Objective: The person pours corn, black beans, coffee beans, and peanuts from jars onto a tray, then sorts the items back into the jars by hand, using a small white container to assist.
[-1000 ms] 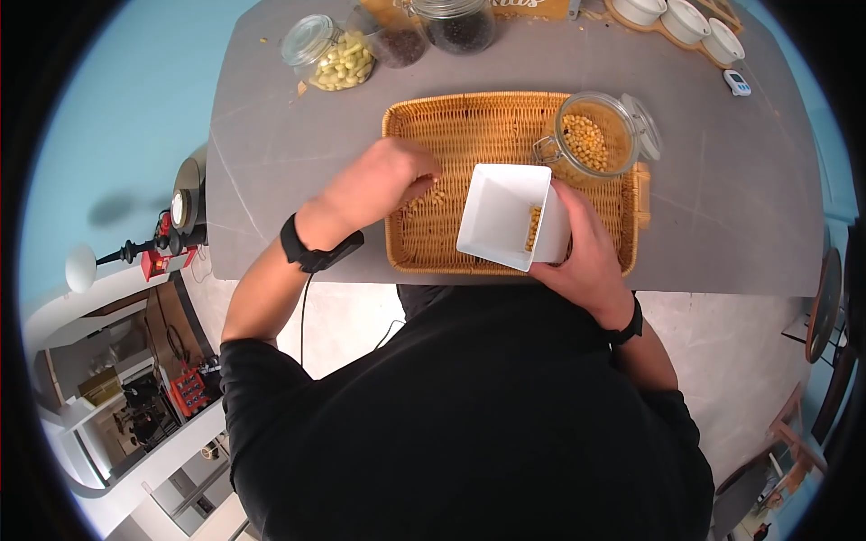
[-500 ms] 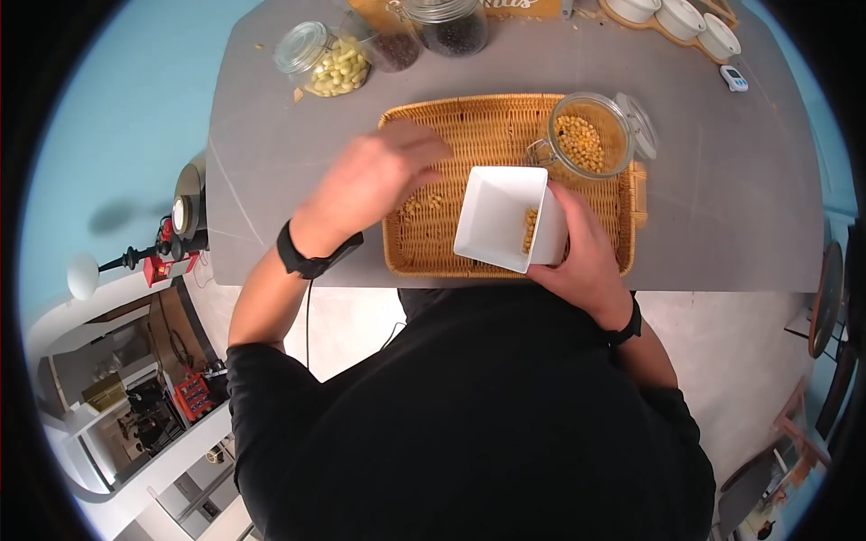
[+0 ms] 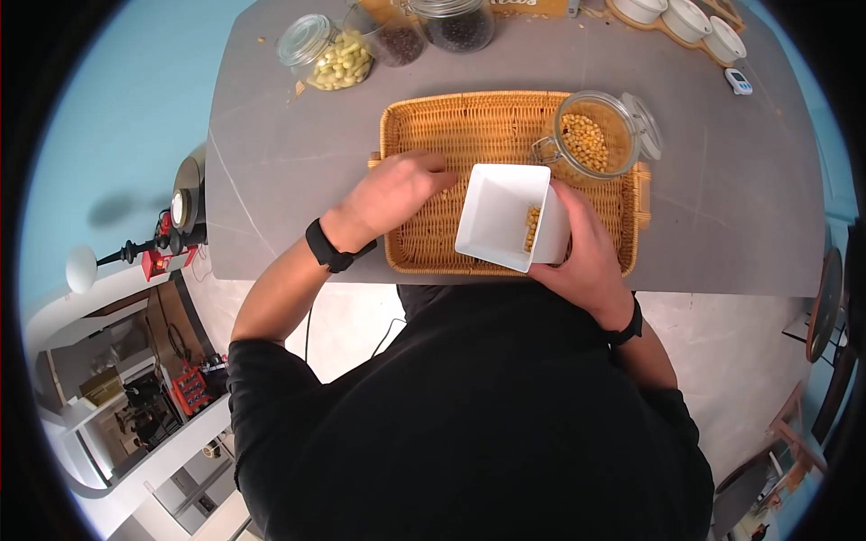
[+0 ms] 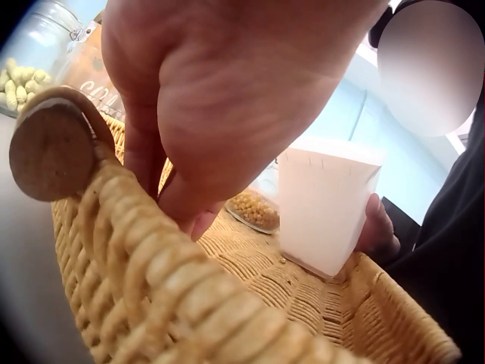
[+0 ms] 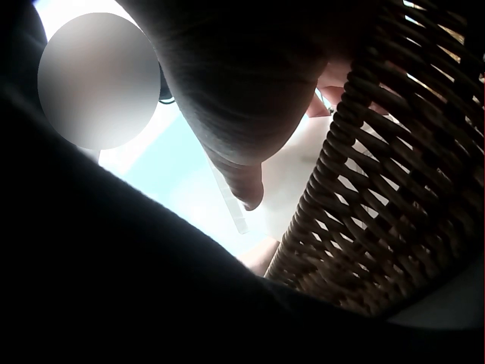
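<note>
My right hand grips a white square tapered container from its right side, tilted with its mouth toward the head camera. Yellow corn kernels lie against its inner wall. Both are over a woven wicker basket. My left hand reaches over the basket's left part, fingers pointing down inside the rim in the left wrist view. Whether its fingertips pinch anything, I cannot tell. Standing at the basket's back right corner is a glass jar of corn kernels, its lid swung back.
Behind the basket at left stand a jar of pale peanut-shaped pieces, a jar of dark reddish contents and another with black contents. White ramekins on a wooden tray and a small timer occupy the back right.
My left hand lifted off the loose kernels, passed blurred above the basket, then came down further right, now covering where kernels showed. The right hand keeps the white container in nearly the same place.
</note>
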Motion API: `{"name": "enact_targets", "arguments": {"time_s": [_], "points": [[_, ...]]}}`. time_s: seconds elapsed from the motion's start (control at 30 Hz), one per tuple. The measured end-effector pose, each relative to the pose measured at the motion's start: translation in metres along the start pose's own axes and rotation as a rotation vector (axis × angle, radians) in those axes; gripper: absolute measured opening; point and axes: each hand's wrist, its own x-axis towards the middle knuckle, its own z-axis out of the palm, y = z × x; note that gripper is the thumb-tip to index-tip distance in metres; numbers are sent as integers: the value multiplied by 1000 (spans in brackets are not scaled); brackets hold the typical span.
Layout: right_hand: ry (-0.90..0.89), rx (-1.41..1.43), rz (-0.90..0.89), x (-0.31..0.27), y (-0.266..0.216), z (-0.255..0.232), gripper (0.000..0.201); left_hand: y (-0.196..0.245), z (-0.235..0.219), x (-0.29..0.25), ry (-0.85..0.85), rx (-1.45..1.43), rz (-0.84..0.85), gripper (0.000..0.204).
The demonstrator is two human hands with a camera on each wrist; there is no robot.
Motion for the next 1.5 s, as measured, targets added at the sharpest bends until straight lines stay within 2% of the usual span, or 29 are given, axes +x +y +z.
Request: {"name": "enact_targets", "arguments": {"time_s": [0.17,0.37,0.57,0.67,0.77,0.83,0.87,0.97,1.0,1.1,1.13,1.23,1.5], "points": [[-7,-10,11,-1,0,0,106,-7,2,2,-24,39,49,22],[-1,-17,2,-1,0,0,106,-19,2,6,-10,-162,-8,17],[0,-3,-2,-2,2,2,106,-12,-1,5,4,-117,-62,13],[4,-10,1,-1,3,1,107,-4,-21,8,69,-156,-132,16],[6,-23,1,-2,2,2,107,37,-58,15,155,-422,-81,20],[5,-22,-10,-1,3,3,107,57,-64,19,177,-417,113,22],[0,-16,-10,0,2,3,107,61,-63,21,119,-409,168,21],[6,-3,-3,-1,2,2,106,57,-58,23,244,-438,129,23],[11,1,-1,-1,3,2,106,43,-55,23,293,-386,95,26],[12,-2,-1,-2,2,1,105,14,-42,19,144,-153,-148,31],[8,-3,-6,0,1,2,105,6,-30,15,67,-118,-85,37],[-4,1,1,0,1,1,105,7,-10,12,-22,-98,-71,39],[6,3,-25,-1,3,1,105,-1,7,17,6,-130,-58,22]]}}
